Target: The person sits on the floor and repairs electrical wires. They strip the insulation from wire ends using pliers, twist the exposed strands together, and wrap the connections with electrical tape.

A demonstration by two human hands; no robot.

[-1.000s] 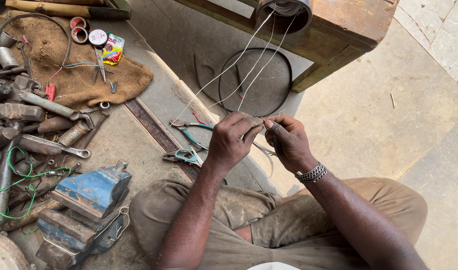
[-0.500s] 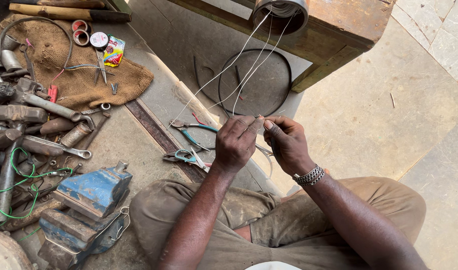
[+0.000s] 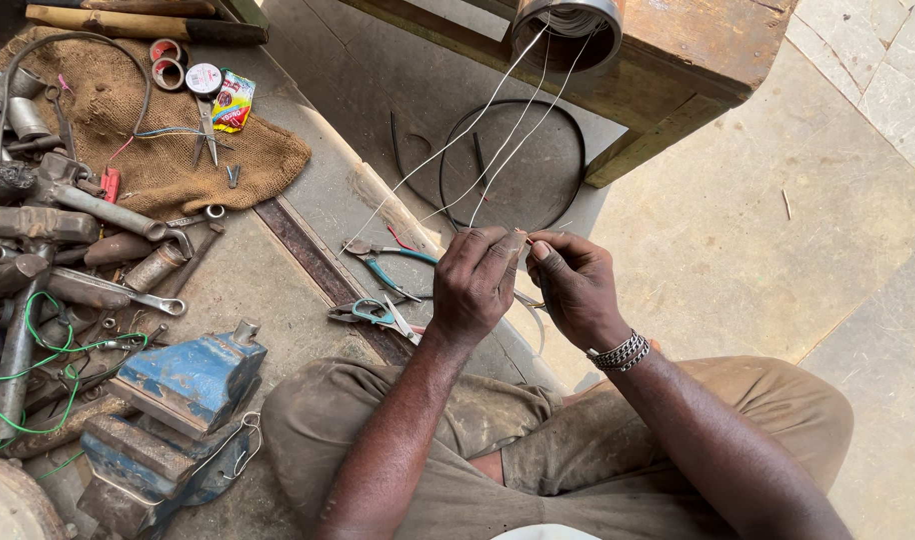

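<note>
head view: you are sitting cross-legged on the floor, working at frame centre.
left hand (image 3: 478, 285): you are pinching the thin wire strands (image 3: 498, 125) between thumb and fingers, closed on them.
right hand (image 3: 573, 285): you are closing the fingertips on the same wire ends, just beside the left hand; bracelet (image 3: 621, 352) on the wrist.
wire location: strands are running from your hands up to the wire spool (image 3: 566, 25) at top centre, on the wooden bench (image 3: 718, 60).
wire look: pale, very thin, several separate strands, stretching taut and fanning apart toward the spool.
risk: strands are looking tight, so you could snap or kink one by pulling harder; likely also slipping from the pinch, since the ends are tiny.
risk 2: strands are crossing, so tangling seems possible.
nearby: pliers (image 3: 383, 262) and cutters (image 3: 373, 315) are lying left of your hands; blue vise (image 3: 183, 385) lower left; burlap sack (image 3: 178, 150) with tools upper left; black ring (image 3: 513, 165) under the wires.
</note>
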